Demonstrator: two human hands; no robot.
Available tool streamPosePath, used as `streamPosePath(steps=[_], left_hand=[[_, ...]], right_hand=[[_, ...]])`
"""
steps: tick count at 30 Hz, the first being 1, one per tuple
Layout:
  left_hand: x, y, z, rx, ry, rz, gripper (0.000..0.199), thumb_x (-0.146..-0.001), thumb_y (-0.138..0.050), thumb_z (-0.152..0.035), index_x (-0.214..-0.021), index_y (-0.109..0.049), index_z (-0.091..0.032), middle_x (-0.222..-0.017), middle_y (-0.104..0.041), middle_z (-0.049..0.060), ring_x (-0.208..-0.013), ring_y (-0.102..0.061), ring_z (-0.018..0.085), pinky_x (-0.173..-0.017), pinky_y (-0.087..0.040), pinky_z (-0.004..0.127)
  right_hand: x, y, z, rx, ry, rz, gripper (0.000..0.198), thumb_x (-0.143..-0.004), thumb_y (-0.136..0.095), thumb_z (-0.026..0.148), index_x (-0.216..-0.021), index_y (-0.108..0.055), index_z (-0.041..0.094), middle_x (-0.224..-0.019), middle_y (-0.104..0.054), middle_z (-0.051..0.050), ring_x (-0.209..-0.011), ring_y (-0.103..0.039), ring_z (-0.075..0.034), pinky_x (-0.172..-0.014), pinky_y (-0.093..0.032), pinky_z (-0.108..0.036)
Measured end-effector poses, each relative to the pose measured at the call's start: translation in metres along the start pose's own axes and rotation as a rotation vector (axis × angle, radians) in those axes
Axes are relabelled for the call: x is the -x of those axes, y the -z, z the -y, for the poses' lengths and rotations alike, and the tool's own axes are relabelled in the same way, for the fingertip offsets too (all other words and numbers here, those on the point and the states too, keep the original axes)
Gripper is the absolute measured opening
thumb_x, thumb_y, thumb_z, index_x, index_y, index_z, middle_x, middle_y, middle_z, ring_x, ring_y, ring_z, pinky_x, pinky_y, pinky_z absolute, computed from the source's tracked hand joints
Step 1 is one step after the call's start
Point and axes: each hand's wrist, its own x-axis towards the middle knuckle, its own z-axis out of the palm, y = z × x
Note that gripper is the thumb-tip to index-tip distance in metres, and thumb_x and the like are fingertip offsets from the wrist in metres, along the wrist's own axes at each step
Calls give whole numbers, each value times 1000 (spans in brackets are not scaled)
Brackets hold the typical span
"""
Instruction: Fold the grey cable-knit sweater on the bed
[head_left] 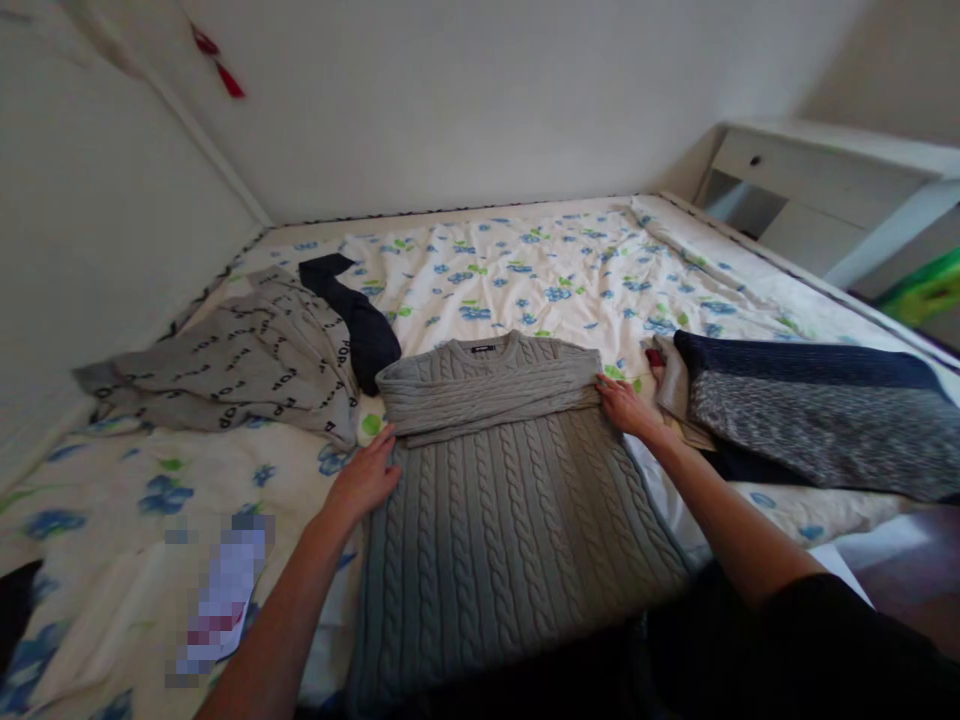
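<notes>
A grey-green cable-knit sweater (517,520) lies flat on the bed in front of me, its neckline pointing away. Both sleeves (495,395) are folded across its chest, one over the other. At the sweater's left edge, just below the folded sleeve, my left hand (365,478) rests with fingers stretched out and thumb apart. My right hand (626,405) touches the right edge, where the sleeve folds over, with its fingers extended. The sweater's lower hem is hidden by my dark clothing.
Left of the sweater lies a crumpled grey garment with black lettering (255,360) and a dark sleeve (367,330). Folded navy and grey knitwear (810,420) sits at right. A blurred-out item (225,595) lies on the floral sheet (480,270). A white cabinet (825,190) stands beyond the bed.
</notes>
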Motion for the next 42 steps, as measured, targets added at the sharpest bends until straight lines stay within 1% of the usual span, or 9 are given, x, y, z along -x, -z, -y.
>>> streamPosePath(steps=[6, 10, 13, 17, 22, 26, 31, 35, 42], left_hand=[[2, 3, 16, 57, 149, 56, 73, -92, -51, -44, -158, -64, -14, -179, -50, 13, -157, -58, 33, -126, -51, 42], [2, 4, 23, 89, 186, 75, 74, -88, -53, -41, -155, -67, -13, -177, -53, 14, -159, -57, 34, -131, -48, 42], [1, 3, 23, 105, 178, 114, 75, -86, -53, -42, -151, -70, -8, -178, -51, 19, -159, -57, 33, -132, -46, 40], [2, 5, 20, 121, 144, 141, 66, -86, -54, -43, -140, -77, -13, -165, -66, 17, -154, -62, 33, -131, -46, 41], [4, 12, 20, 122, 149, 77, 41, -87, -58, -35, -119, -82, -24, -142, -81, 10, -139, -73, 33, -121, -55, 43], [3, 18, 14, 111, 186, -41, 33, -89, -57, -29, -115, -78, -26, -139, -80, 8, -131, -74, 30, -115, -58, 40], [4, 17, -3, 70, 154, -200, 47, -98, -53, -34, -141, -70, -23, -148, -69, 12, -130, -71, 31, -115, -56, 42], [1, 9, -10, 48, 84, -193, 55, -101, -52, -34, -152, -67, -22, -144, -69, 13, -127, -71, 32, -110, -58, 42], [-8, 7, -1, 98, 167, -124, 39, -92, -57, -26, -122, -81, -22, -128, -79, 10, -112, -77, 29, -106, -60, 40]], right_hand=[[-2, 12, 12, -13, 3, -28, 51, -109, -40, 13, -152, -67, 8, -171, -55, -23, -161, -51, -30, -130, -45, -50], [3, 26, 25, 28, -52, -22, 47, -112, -43, 21, -148, -70, 10, -169, -58, -22, -156, -57, -31, -132, -43, -48], [8, 28, 28, 56, -163, 100, 42, -110, -47, 20, -139, -76, 8, -163, -63, -23, -144, -68, -31, -129, -45, -44], [12, 24, 25, 27, -199, 243, 37, -107, -56, 24, -129, -81, 8, -156, -69, -25, -135, -73, -30, -122, -49, -34], [7, 23, 18, -8, -295, 153, 36, -106, -59, 28, -126, -84, 11, -133, -81, -23, -125, -77, -33, -113, -54, -37], [2, 28, 10, -74, -413, 62, 44, -113, -48, 35, -113, -87, 14, -113, -85, -20, -114, -79, -32, -105, -55, -36], [3, 21, 12, -181, -263, -115, 53, -105, -65, 28, -156, -69, 19, -144, -76, -16, -128, -73, -30, -115, -52, -38], [3, 12, 19, -163, -219, -22, 42, -104, -63, 20, -143, -79, 22, -137, -77, -13, -127, -72, -28, -116, -51, -36], [-3, 16, 12, -103, -301, 111, 36, -100, -62, 18, -126, -87, 19, -124, -84, -15, -122, -77, -31, -111, -54, -38]])
